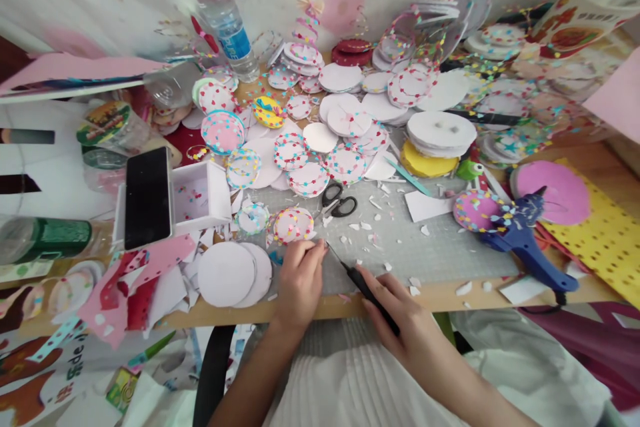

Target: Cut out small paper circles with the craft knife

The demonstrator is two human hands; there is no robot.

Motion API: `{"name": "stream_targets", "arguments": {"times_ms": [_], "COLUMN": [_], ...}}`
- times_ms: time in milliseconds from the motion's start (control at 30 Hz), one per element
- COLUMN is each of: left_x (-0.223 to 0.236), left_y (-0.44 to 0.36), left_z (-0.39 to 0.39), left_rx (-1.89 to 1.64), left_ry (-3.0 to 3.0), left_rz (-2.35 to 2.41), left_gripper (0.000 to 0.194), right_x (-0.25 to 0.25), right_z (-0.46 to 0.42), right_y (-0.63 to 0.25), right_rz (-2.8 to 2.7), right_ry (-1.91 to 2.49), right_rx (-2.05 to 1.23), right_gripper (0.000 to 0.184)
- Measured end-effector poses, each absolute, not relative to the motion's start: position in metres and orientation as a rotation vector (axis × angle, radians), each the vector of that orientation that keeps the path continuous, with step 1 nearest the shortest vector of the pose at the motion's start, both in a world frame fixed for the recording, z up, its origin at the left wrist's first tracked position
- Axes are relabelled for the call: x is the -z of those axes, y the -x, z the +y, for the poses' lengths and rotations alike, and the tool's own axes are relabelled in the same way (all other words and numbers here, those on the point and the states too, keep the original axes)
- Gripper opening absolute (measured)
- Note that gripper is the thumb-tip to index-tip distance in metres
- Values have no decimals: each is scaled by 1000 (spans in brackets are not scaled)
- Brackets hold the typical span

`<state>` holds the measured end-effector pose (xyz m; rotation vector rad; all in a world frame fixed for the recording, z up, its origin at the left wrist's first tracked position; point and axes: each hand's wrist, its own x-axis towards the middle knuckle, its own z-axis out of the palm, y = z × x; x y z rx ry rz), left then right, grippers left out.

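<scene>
My right hand (397, 317) is closed around a black-handled tool with a thin metal tip (370, 290); its exact kind does not show. The tip points up and left, close to the fingertips of my left hand (301, 280). Those fingers are pinched together at the front of the grey cutting mat (390, 247), and whatever they hold is too small to make out. Just beyond my left hand lies a round paper piece edged with coloured confetti string (293, 224). Black-handled scissors (340, 201) rest behind it. Two plain white paper discs (226, 273) overlap left of my left hand.
Piles of decorated and plain discs (345, 113) fill the back, near a water bottle (227, 27). A phone (147, 197) lies by a white box (215, 193) on the left. A blue glue gun (530, 253) sits right. Paper scraps dot the mat.
</scene>
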<state>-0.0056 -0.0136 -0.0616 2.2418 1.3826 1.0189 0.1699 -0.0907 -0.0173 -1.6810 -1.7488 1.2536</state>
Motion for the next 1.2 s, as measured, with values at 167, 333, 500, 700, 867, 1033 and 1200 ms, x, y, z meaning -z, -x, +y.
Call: {"name": "stream_targets", "arguments": {"times_ms": [167, 333, 500, 700, 867, 1033, 1200], "left_x": [60, 62, 64, 61, 63, 63, 55], "left_y": [6, 6, 6, 5, 6, 6, 7], "left_z": [-14, -14, -15, -15, -16, -16, -16], "left_rx": [-1011, -1029, -1029, -1018, -1032, -1020, -1040], "left_ry": [-2261, -2266, -2271, -2289, -2327, -2357, -2365], "left_rz": [1381, 1386, 1394, 1405, 1412, 1436, 1481], "left_gripper": [19, 19, 18, 18, 17, 15, 13], "right_x": [17, 20, 20, 19, 15, 12, 32], "right_z": [-89, -93, -93, -90, -91, -93, -69], "right_y": [-170, -170, -167, -166, -171, -197, -218], "right_rz": [-1758, -1761, -1779, -1763, -1756, -1758, -1837], "right_ry": [1687, 1687, 1709, 1700, 1658, 1663, 1915], "right_rx": [-1237, -1218, -1157, -1084, -1091, -1001, -492], "right_gripper": [47, 46, 47, 45, 43, 44, 41]}}
